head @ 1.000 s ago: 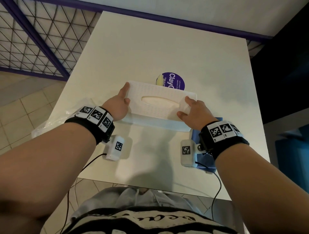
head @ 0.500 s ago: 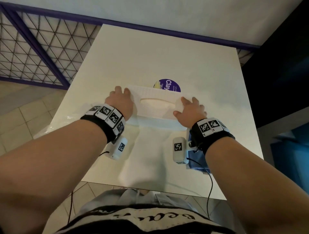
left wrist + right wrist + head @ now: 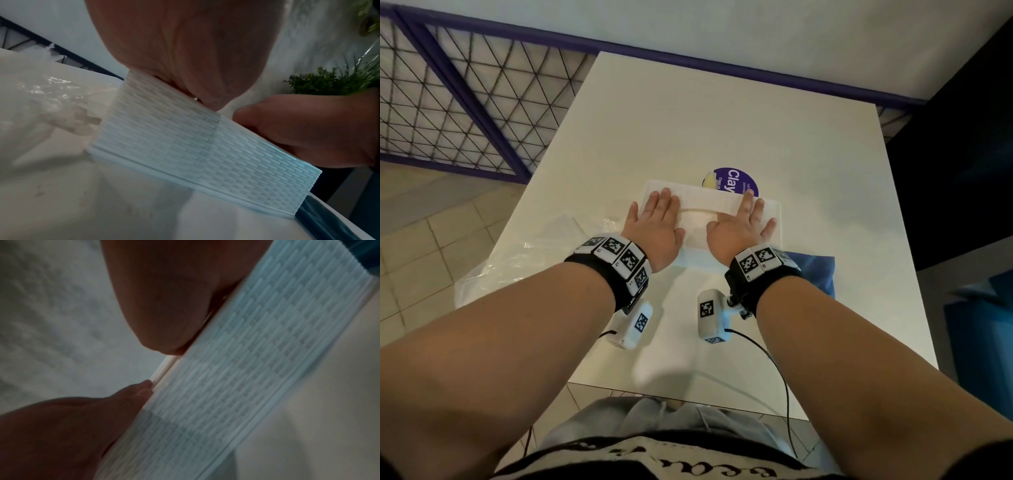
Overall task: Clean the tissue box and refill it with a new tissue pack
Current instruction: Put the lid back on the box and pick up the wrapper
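A white tissue box with a woven texture lies flat on the white table, its oval slot showing pale tissue. My left hand lies flat on the box's left half, fingers straight. On the right half my right hand presses down, fingers spread. In the left wrist view the palm sits on the box's top edge above its ribbed side wall. The right wrist view is dim and shows the box side under the palm.
A round purple tub lid sits just behind the box. Crumpled clear plastic wrap lies at the table's left edge. A blue cloth lies by my right wrist. A mesh railing stands to the left.
Both hands moved from gripping the box's ends to lying flat on its top. The lid sits lower and squarer on the box than a second ago.
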Demonstrator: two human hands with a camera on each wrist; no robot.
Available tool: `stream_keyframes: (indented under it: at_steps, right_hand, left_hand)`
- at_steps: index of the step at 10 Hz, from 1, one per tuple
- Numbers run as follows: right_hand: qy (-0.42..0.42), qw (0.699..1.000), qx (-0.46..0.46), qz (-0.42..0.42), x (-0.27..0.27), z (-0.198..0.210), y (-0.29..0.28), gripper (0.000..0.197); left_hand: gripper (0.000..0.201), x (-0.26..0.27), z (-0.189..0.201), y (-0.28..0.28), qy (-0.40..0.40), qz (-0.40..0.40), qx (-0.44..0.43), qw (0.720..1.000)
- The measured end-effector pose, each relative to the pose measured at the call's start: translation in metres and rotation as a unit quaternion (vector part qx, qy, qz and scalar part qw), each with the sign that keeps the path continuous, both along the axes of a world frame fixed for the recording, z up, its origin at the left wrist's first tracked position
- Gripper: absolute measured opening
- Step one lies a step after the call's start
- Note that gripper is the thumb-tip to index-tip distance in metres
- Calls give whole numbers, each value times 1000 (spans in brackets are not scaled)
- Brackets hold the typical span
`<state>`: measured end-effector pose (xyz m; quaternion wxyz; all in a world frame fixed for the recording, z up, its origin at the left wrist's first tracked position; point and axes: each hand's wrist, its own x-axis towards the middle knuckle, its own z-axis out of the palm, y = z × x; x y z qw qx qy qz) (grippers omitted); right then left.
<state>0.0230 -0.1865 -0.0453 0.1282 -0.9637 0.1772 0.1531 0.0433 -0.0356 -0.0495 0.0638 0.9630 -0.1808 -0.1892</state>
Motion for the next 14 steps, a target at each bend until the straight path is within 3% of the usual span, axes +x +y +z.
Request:
stream_keyframes:
  at_steps: [6, 12, 14]
  right_hand:
    - [43, 999, -8, -19, 11, 7, 10, 55]
    - [-18, 981, 175, -79, 20, 34, -9, 10]
    - [-47, 973, 200, -108, 17, 34, -8, 27]
  left_hand:
    - [61, -3, 1, -1, -2, 8, -5, 1000]
    - [61, -4, -1, -1, -20, 18, -16, 1000]
    - [61, -4, -2, -1, -20, 15, -18, 1000]
